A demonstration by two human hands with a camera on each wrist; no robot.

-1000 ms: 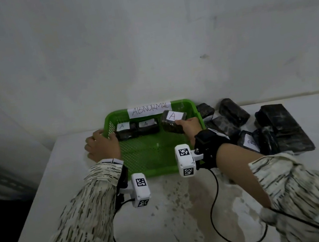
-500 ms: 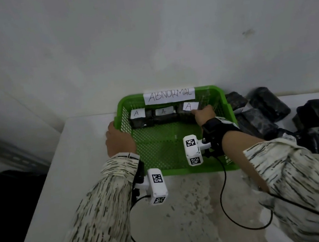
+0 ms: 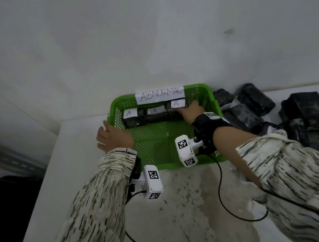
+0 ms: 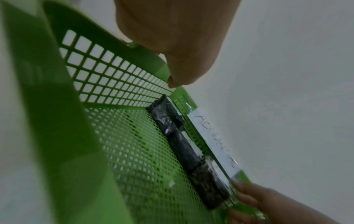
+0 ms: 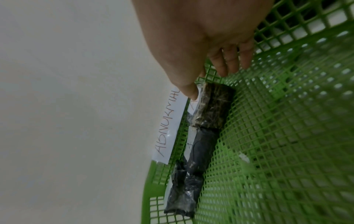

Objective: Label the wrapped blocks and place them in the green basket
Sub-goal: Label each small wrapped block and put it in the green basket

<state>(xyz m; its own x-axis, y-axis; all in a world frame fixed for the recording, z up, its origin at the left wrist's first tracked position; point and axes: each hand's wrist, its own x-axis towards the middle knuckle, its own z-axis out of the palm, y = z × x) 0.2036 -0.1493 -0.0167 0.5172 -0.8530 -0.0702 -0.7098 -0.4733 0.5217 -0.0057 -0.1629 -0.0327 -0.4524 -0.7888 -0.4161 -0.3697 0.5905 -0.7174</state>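
Note:
The green basket (image 3: 167,166) stands against the wall with an "ABNORMAL" sign (image 3: 160,95) on its back rim. Three dark wrapped blocks, each labelled "A", lie in a row along its back: left (image 3: 131,121), middle (image 3: 156,117), right (image 3: 174,113). My right hand (image 3: 191,112) is at the right block (image 5: 216,106). Its thumb tip touches that block's label, and the other fingers (image 5: 229,63) are straight and off the block. My left hand (image 3: 113,136) grips the basket's left rim (image 4: 86,37), thumb along the edge.
A pile of dark wrapped blocks (image 3: 255,102) lies right of the basket, with bigger dark bundles (image 3: 316,124) beyond. The wall stands right behind the basket. The white table (image 3: 79,174) ends at the left, with a dark drop. Wrist-camera cables (image 3: 220,190) trail across the front.
My right hand lowered the third labelled block into the back row beside the other two and loosened its hold. The left hand stayed on the rim.

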